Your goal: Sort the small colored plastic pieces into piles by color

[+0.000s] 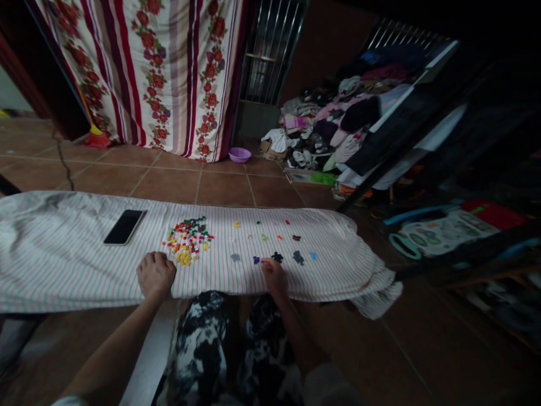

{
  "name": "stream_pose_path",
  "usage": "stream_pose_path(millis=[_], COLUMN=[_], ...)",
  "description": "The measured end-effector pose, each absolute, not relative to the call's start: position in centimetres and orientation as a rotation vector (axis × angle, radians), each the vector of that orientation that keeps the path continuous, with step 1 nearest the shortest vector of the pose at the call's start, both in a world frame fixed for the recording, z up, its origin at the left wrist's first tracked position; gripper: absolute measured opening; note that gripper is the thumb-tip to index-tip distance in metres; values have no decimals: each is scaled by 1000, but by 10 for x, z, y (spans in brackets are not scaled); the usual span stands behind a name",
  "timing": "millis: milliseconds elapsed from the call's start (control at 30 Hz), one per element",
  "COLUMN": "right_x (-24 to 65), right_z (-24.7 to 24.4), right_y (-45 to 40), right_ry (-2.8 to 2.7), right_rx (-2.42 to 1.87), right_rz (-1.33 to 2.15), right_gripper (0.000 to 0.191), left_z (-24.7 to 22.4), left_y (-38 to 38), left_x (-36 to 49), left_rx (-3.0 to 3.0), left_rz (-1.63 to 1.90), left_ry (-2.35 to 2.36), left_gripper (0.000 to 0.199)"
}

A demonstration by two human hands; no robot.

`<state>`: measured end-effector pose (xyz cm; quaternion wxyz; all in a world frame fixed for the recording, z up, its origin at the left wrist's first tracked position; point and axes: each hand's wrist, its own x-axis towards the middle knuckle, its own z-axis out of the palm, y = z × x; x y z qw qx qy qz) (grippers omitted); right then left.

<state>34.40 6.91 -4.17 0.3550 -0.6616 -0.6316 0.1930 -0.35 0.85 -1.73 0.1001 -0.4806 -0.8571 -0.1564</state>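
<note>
My left hand (156, 274) rests on the striped cloth with its fingers curled in, just below a mixed pile of small coloured beads (189, 237). Nothing shows in it. My right hand (274, 273) has thumb and finger pinched together beside a small purple group of beads (256, 260); whatever is between the fingertips is too small to make out. Close by are a black group (277, 257), a dark grey group (298, 257), a light blue group (313, 255) and a grey group (235, 257). Behind them lie small groups in yellow (236, 224), light green (264, 237) and brown (296, 238).
A dark-screened phone (124, 227) lies on the striped cloth (76, 259), left of the beads. Beyond the table, a purple basin (239, 155) stands on the tiled floor before a flowered curtain (169, 73). Heaped clothes (333, 121) fill the back right.
</note>
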Motion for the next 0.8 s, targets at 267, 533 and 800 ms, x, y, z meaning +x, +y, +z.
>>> stream_pose_path(millis=[267,533,800], right_x=[338,341,342], right_z=[-40,-40,-42], right_y=[66,67,68], right_ry=[-1702,-1669,-1691], right_rx=[-1768,-1801,-1799], right_rz=[425,510,488], right_gripper=[29,29,30], left_z=[-16,-18,-17], left_y=[8,9,8], left_x=[-3,-4,-4], left_rx=[-1413,-1408,-1407], left_rz=[-439,-432,-436], left_ry=[-2553,-2524,-2520], left_gripper=[30,29,25])
